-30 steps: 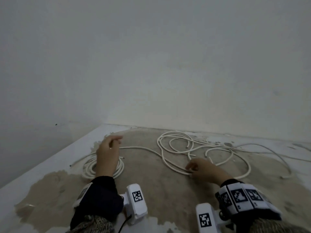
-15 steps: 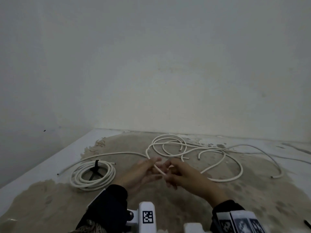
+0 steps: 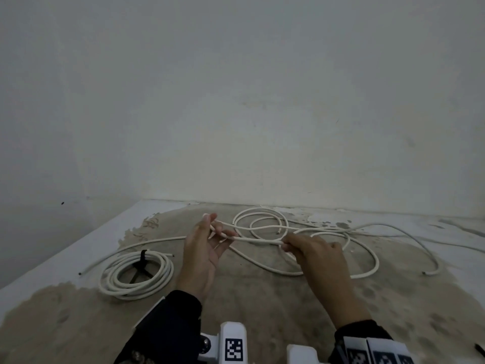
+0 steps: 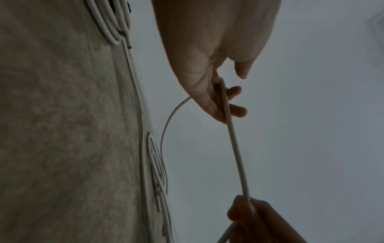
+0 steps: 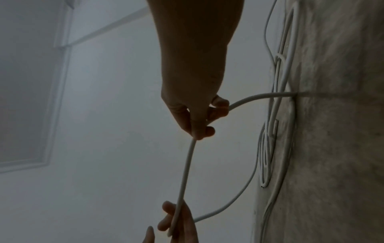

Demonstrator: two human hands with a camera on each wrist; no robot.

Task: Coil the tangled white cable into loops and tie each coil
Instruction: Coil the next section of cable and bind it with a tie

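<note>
A loose white cable (image 3: 265, 224) lies tangled in loops on the floor ahead. My left hand (image 3: 217, 229) is raised palm-up and pinches one strand between thumb and fingers; the left wrist view shows the strand running along the fingers (image 4: 218, 105). My right hand (image 3: 287, 244) pinches the same strand farther right, fingers curled round it (image 5: 203, 125). A short taut stretch (image 3: 257, 239) spans the two hands above the floor. A finished coil (image 3: 136, 274), bound by a black tie (image 3: 143, 256), lies flat to the left.
The floor has a worn beige patch (image 3: 262, 298) with white margins. Plain walls close it off at the back and left. A cable end (image 3: 423, 272) lies at the right, another (image 3: 80, 273) at the left. A small dark object (image 3: 479, 349) sits at the bottom right.
My left hand left the tied coil and my right hand left the floor. They met on one strand, lifted it, and have now drawn apart along it.
</note>
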